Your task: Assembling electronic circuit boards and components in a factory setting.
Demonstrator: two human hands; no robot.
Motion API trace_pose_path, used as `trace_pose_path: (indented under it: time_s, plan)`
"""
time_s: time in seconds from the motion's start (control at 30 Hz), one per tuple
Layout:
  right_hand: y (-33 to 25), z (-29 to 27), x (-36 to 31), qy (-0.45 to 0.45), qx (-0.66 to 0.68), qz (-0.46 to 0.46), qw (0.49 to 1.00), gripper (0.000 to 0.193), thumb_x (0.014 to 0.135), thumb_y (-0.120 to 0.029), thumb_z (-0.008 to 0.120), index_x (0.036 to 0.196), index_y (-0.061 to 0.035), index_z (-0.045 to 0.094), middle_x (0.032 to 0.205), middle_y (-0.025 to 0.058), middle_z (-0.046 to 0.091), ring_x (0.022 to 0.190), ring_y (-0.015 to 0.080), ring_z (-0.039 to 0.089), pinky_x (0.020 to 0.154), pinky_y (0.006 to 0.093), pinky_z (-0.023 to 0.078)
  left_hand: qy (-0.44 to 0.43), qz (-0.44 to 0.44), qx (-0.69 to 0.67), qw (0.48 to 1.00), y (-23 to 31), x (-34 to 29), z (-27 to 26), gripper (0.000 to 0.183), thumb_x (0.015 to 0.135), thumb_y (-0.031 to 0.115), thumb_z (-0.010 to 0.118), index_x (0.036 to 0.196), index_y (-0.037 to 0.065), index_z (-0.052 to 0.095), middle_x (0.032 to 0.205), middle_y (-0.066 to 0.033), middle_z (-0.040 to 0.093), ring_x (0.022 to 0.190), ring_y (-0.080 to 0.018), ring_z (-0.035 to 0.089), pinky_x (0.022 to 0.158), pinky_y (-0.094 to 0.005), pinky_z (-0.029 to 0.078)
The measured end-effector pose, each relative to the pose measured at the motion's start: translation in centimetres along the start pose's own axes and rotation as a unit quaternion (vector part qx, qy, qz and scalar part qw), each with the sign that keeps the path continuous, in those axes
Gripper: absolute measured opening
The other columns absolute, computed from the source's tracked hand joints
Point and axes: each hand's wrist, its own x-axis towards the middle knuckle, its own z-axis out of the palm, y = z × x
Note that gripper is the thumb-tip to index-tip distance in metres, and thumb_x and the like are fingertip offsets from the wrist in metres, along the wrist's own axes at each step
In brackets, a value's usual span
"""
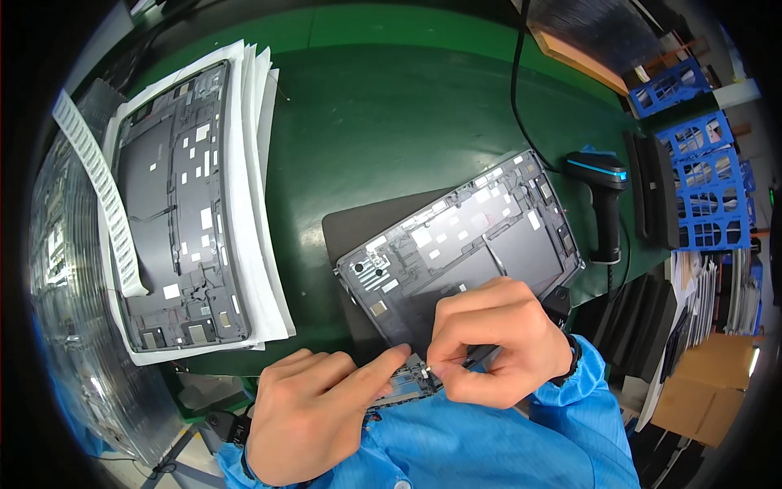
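Note:
My left hand (314, 407) grips a small circuit board (399, 389) low in front of my blue sleeves, its index finger stretched along the board's upper side. At the board's right end my right hand (497, 342) pinches thumb and forefinger together over a tiny pale part, too small to name. A thin metallic strip or tool (494, 254) shows just above the right knuckles; I cannot tell whether the hand holds it. Beyond both hands a grey tablet housing (456, 244) lies tilted, inner side up, partly on a dark mat (342, 232), with white labels inside.
On the left, a second tablet housing (155, 196) rests on white sheets (259, 204), a label strip (102, 183) across it. A barcode scanner (601, 196) with its cable stands at the right, before dark foam pieces (652, 191). Blue racks (709, 196) and a cardboard box (705, 391) stand farther right.

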Motion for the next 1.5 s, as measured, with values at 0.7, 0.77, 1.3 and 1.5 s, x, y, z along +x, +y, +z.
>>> trace_pose_path:
  time_s: [0.7, 0.77, 1.3, 1.5]
  plan:
    - [-1.0, -0.3, 0.5, -0.05, -0.012, 0.132, 0.99, 0.014, 0.068, -0.001, 0.071, 0.066, -0.001, 0.058, 0.059, 0.006, 0.053, 0.049, 0.0176, 0.052, 0.046, 0.032, 0.038, -0.004, 0.048, 0.033, 0.998, -1.2, -0.2, 0.3, 0.037, 0.073, 0.004, 0.076, 0.109, 0.003, 0.075, 0.061, -0.0046, 0.05, 0.05, -0.0205, 0.048, 0.05, -0.0343, 0.034]
    - [-1.0, -0.3, 0.5, -0.06, -0.012, 0.139, 0.988, 0.014, 0.069, -0.001, 0.072, 0.066, -0.0012, 0.058, 0.058, 0.0058, 0.053, 0.049, 0.0176, 0.052, 0.046, 0.032, 0.038, -0.005, 0.05, 0.031, 0.998, -1.1, -0.3, 0.2, 0.036, 0.073, 0.004, 0.076, 0.109, 0.003, 0.074, 0.061, -0.0045, 0.05, 0.05, -0.0205, 0.048, 0.05, -0.0343, 0.034]
    - [-0.2, -1.2, -0.2, -0.096, 0.104, 0.148, 0.979, 0.006, 0.08, -0.003, 0.076, 0.085, 0.0016, 0.075, 0.068, 0.0068, 0.066, 0.06, 0.0154, 0.062, 0.055, 0.0291, 0.046, -0.055, 0.077, -0.027, 0.995, -1.7, 0.0, -0.3, 0.04, 0.07, -0.001, 0.07, 0.109, 0.001, 0.075, 0.065, -0.008, 0.064, 0.051, -0.0231, 0.057, 0.051, -0.0331, 0.043]
    - [-0.4, -1.4, -0.7, -0.092, 0.073, 0.179, 0.977, 0.005, 0.079, 0.0, 0.074, 0.083, 0.0028, 0.074, 0.071, 0.0078, 0.067, 0.063, 0.0152, 0.063, 0.058, 0.0295, 0.047, -0.016, 0.061, -0.036, 0.997, -1.6, 0.2, 1.0, 0.036, 0.072, 0.001, 0.072, 0.108, 0.001, 0.075, 0.063, -0.0077, 0.061, 0.051, -0.0244, 0.056, 0.05, -0.0351, 0.041]
